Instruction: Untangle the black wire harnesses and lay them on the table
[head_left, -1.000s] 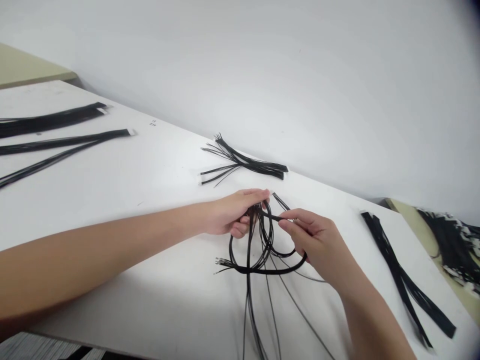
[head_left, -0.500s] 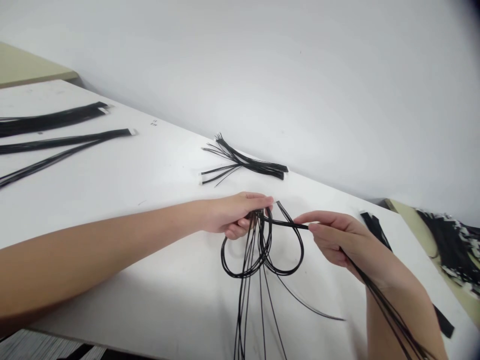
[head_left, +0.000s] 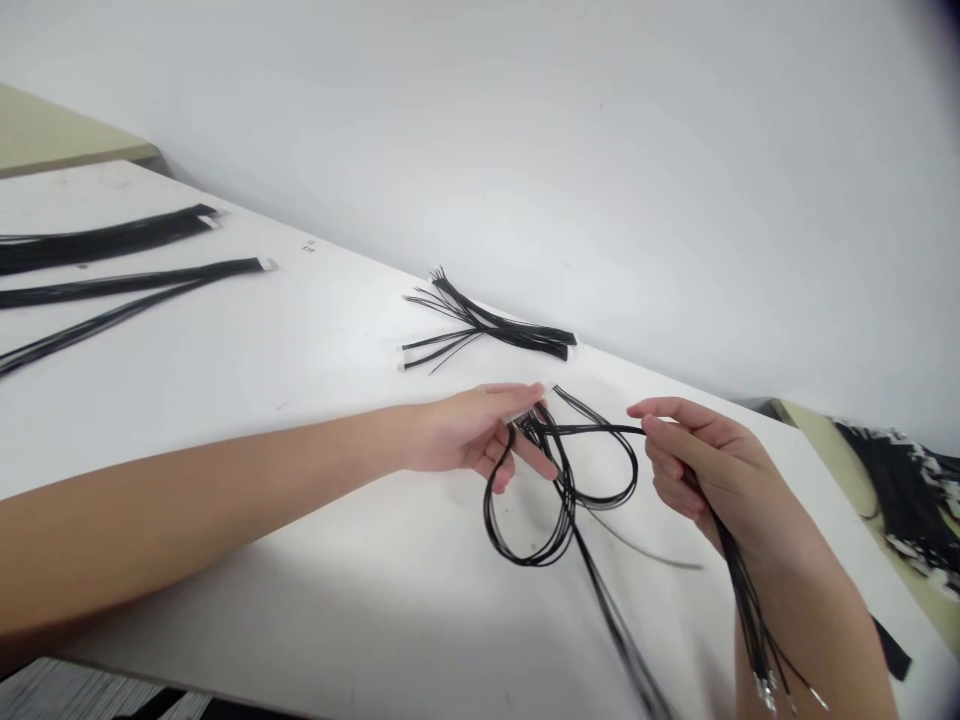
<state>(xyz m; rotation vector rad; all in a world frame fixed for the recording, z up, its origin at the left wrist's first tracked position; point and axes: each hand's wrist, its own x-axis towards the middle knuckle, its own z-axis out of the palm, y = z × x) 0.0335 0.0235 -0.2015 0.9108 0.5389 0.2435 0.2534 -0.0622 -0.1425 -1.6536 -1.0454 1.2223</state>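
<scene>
Near the middle of the white table, my left hand [head_left: 495,430] pinches the connector end of a looped black wire bundle [head_left: 531,560], with its lower fingers spread among the wires. Two loops hang below and right of it, and loose wires trail toward the bottom. My right hand [head_left: 701,455] is closed on a strand of the same bundle, pulled out to the right. From under its palm, wire ends with small metal tips hang down over the wrist. The connector itself is mostly hidden by my left fingers.
Beyond my hands, a tied black harness [head_left: 487,328] lies near the wall edge of the white table [head_left: 322,330]. More black wire bundles [head_left: 112,240] lie at the far left. On a yellowish table at right is a pile of black cables [head_left: 900,490].
My right hand has moved slightly right and up, drawing the strand out. The loops have shifted right, the hanging wires swung rightward, and my left lower fingers have spread.
</scene>
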